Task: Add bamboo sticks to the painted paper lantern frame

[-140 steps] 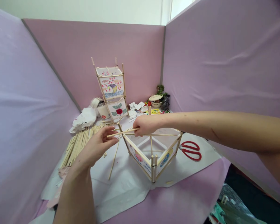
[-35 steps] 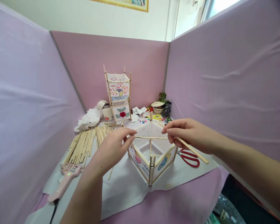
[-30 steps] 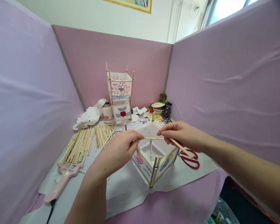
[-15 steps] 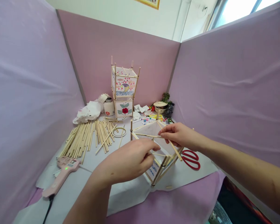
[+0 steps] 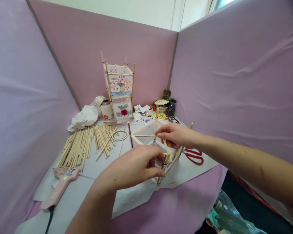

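Observation:
A square frame of thin sticks with paper sides [image 5: 144, 130] stands on the white-covered table in front of me. My left hand [image 5: 143, 165] is closed round the near corner post [image 5: 164, 162] of the frame, thumb on the outside. My right hand [image 5: 172, 135] pinches a thin wooden stick [image 5: 166, 147] that slants across the frame's open top, its lower end close to the near corner. Another stick [image 5: 145, 136] runs across the top from the left corner to my right fingertips. The contact between the sticks is partly hidden by my fingers.
Loose sticks [image 5: 75, 146] and a pink glue gun [image 5: 61, 188] lie at the left. Red-handled scissors [image 5: 194, 157] lie right of the frame. Behind stand a two-tier paper lantern [image 5: 122, 87], a white jar [image 5: 106, 110] and a lidded bowl [image 5: 161, 105]. Tape rings [image 5: 119, 135] lie centre-left.
My left hand has moved down and right onto the near corner post. The slanting stick's lower end has come to the near corner. The view has shifted a little right and down.

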`<state>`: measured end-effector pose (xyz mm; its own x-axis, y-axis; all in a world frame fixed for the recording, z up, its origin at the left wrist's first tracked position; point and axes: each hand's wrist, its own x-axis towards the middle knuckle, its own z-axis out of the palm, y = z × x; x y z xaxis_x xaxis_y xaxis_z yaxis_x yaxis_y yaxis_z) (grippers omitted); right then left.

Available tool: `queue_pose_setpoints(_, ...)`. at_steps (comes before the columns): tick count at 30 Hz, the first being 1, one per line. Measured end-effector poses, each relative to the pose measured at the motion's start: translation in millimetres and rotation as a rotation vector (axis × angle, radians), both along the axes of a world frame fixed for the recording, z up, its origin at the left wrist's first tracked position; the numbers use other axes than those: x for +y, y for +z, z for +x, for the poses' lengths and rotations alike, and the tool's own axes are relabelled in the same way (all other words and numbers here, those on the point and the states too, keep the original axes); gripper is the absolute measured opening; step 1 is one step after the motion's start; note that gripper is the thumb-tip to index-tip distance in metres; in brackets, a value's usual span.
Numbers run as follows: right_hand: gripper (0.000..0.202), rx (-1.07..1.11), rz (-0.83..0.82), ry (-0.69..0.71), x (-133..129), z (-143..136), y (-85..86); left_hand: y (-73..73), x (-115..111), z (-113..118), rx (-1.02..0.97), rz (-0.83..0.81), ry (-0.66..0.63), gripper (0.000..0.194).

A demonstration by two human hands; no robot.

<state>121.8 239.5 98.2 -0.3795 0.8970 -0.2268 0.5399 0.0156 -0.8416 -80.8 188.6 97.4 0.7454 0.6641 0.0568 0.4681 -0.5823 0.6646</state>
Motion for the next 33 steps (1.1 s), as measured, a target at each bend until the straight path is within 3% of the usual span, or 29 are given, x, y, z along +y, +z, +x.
queue_pose_setpoints(4,0.021,0.016,-0.015,-0.017,-4,-2,3.8,-3.1,-6,8,-0.026,0.054,0.064,0.013)
queue_pose_setpoints(11,0.018,0.029,0.019,-0.037,-7,-2,1.0,-16.6,-32,36,-0.005,0.225,0.424,0.027)
queue_pose_setpoints(19,0.025,-0.020,0.150,0.008,3,4,-17.0,-33.3,-44,42,-0.053,0.226,0.506,0.026)
queue_pose_setpoints(23,0.024,-0.074,0.370,0.061,-11,10,-12.6,-34.7,-47,41,-0.060,0.223,0.522,0.027)
queue_pose_setpoints(28,0.016,-0.095,0.649,0.230,-38,19,-12.6,-29.2,-49,34,-0.088,0.213,0.535,0.024)
queue_pose_setpoints(33,0.019,-0.078,0.897,0.355,-34,12,-18.4,-22.0,-39,13,-0.079,0.204,0.542,0.026)
